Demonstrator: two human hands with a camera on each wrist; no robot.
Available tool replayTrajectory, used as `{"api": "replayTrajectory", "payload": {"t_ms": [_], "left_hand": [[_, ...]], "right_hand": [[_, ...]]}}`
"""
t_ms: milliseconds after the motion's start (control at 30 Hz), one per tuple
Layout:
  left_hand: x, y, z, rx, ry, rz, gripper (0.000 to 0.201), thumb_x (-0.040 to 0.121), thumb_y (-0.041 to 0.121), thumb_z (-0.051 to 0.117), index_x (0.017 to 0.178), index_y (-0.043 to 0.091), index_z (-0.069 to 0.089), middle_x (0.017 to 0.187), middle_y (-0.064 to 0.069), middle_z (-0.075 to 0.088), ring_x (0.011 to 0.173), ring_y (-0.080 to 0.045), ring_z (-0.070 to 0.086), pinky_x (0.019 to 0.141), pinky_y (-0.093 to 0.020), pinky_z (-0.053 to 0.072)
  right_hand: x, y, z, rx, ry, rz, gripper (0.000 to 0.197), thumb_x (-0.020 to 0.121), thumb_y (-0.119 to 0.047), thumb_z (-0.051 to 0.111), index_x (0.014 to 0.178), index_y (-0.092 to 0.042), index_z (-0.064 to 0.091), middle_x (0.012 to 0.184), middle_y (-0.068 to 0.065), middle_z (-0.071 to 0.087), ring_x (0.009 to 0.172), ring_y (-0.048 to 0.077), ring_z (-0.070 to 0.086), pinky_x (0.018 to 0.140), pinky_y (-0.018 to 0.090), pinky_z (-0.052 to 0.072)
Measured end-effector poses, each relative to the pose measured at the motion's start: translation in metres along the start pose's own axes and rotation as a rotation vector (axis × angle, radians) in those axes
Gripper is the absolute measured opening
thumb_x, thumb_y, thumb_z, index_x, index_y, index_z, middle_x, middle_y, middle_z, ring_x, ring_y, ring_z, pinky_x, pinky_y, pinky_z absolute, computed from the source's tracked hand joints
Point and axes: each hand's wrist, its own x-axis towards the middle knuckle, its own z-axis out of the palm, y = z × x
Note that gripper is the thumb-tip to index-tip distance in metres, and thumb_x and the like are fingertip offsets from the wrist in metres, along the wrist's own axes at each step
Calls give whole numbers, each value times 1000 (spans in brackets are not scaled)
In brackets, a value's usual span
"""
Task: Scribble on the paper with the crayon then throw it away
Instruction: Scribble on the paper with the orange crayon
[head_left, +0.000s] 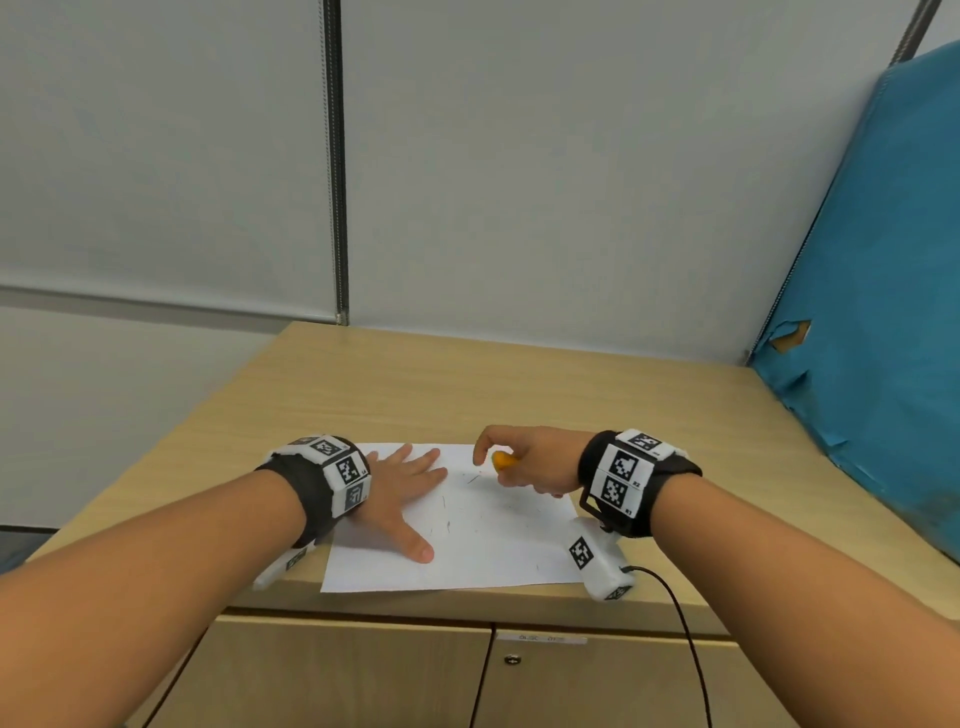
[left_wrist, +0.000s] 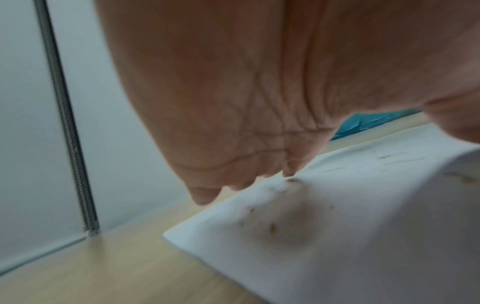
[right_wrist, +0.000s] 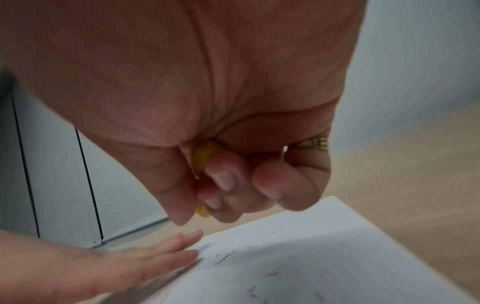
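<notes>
We note right hand (head_left: 530, 460) clenched around orange crayon (head_left: 503, 460); left hand (head_left: 402, 488) flat, fingers spread, pressing paper (head_left: 493, 540).

Crayon (head_left: 503, 460): orange, mostly hidden inside the curled right hand (head_left: 530, 460); its tip cannot be seen in any view. Paper (head_left: 467, 535): the part near the bench's left edge is covered by the flat left hand (head_left: 402, 491), and the scribble marks are faint and blurred in both wrist views. Blue sheet (head_left: 878, 291) at the bench's right edge: cut off by the picture's edge.
</notes>
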Motion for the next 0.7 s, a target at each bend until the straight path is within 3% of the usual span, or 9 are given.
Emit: {"api": "replayTrajectory", "payload": {"t_ms": [133,200,267,333,400,500,567,633,700], "left_hand": [[-9,3,-3,-126,136,107,68,104,59,20,162,30,1,169,14,-6,155,-16,-11,124,-45,-5],[-13,1,-6,-195,255,136,54,107,50,24,159,33,26,166,14,22,154,-14,15,125,-40,12],[-18,-2,-11,-177,364,121,43,106,48,36,143,37,55,147,13,54,135,-12,49,113,-38,38],[-22,-2,-17,-122,437,79,29,101,46,51,117,36,73,117,16,71,107,-9,64,94,-36,53],[-21,-2,-22,-100,516,34,17,93,44,64,94,32,75,92,18,71,87,-7,65,78,-30,55],[-19,-1,-24,-120,564,-40,25,90,51,67,80,29,71,72,16,69,71,-5,64,65,-26,52],[-16,-2,-19,-181,539,-41,20,98,45,57,91,31,70,74,19,72,71,0,65,69,-28,54],[-15,-5,-14,-213,483,-9,24,101,27,50,116,38,64,98,22,73,84,1,64,82,-30,54],[-18,-8,-10,-206,449,12,36,101,22,49,129,43,57,120,22,66,100,-3,62,91,-31,51]], "right_hand": [[-14,23,-5,-200,107,77,45,104,-21,48,146,-34,41,123,6,61,103,26,59,85,35,47],[-23,45,-6,-234,124,183,41,106,-26,43,146,-27,42,136,9,59,111,28,59,89,35,45],[-33,69,-6,-251,118,288,35,106,-30,37,139,-22,47,135,9,60,108,27,59,89,36,46],[-42,90,-4,-267,121,348,31,106,-30,36,132,-20,49,127,10,63,107,29,61,92,39,48],[-48,103,1,-284,113,382,28,106,-31,37,129,-19,49,119,9,64,106,30,62,93,41,49],[-51,111,10,-292,96,407,29,104,-30,41,131,-22,48,119,8,62,107,30,62,93,40,50],[-52,108,14,-368,116,393,39,99,-35,47,138,-30,47,133,5,51,117,30,54,99,44,49],[-55,99,19,-476,187,340,49,96,-42,49,145,-37,42,145,1,39,130,32,41,105,50,44],[-58,83,26,-483,251,249,54,97,-49,47,149,-36,41,151,0,37,136,31,35,110,53,37]]}}
